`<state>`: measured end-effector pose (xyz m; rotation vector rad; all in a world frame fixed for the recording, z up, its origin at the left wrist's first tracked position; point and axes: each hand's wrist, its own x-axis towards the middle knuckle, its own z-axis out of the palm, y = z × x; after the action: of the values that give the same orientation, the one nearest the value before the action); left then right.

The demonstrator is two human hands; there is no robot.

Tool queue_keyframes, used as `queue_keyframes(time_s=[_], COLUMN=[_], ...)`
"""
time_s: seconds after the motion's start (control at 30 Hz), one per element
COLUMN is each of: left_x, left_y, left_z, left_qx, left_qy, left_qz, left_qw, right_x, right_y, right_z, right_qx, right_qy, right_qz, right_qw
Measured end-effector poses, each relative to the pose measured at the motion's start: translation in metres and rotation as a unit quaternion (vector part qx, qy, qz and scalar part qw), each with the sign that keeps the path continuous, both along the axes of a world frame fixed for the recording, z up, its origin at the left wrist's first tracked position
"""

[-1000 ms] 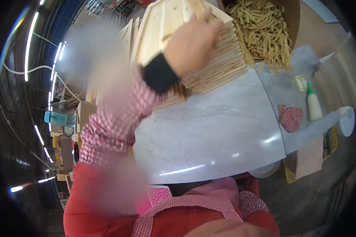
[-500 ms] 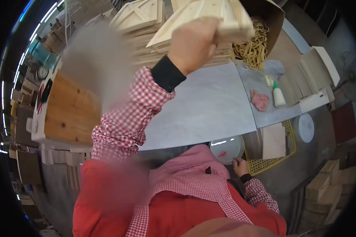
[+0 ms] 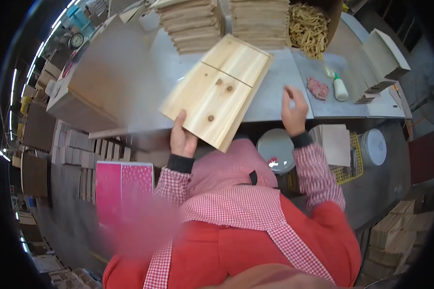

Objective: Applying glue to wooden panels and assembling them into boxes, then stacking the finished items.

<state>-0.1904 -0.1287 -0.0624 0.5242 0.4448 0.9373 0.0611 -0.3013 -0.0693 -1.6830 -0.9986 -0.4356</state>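
I note the left hand closed around the near edge of a pale wooden tray, thumb on top, fingers hidden beneath. The tray hangs tilted over the front of the grey worktable, its far end above the surface and its near corner out past the table edge. The right hand is empty, its fingers loosely half curled, hovering at the table edge apart from the tray. My concern is that a one-handed grip at one edge leaves the tray free to pivot or slip. A swing could also clip the stacks of wooden slats behind it, or the glue bottle to the right.
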Motion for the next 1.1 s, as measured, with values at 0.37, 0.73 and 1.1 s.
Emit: queue_keyframes(time_s=[0.37,0.73,1.1], left_x=[-0.018,-0.071,-0.074], left_y=[-0.032,-0.04,-0.024], left_z=[-0.088,-0.063,-0.058], left_qx=[-0.119,-0.173,-0.12], left_qy=[0.1,0.193,0.267], left_qz=[-0.002,-0.038,-0.101], left_qw=[0.988,0.965,0.951], right_x=[0.062,-0.003,0.201], right_y=[0.163,0.192,-0.041], right_z=[-0.05,-0.051,-0.029], right_qx=[-0.321,-0.232,-0.096], right_qy=[-0.074,-0.078,-0.04], right_qz=[0.054,0.108,-0.337], right_qw=[0.943,0.964,0.936])
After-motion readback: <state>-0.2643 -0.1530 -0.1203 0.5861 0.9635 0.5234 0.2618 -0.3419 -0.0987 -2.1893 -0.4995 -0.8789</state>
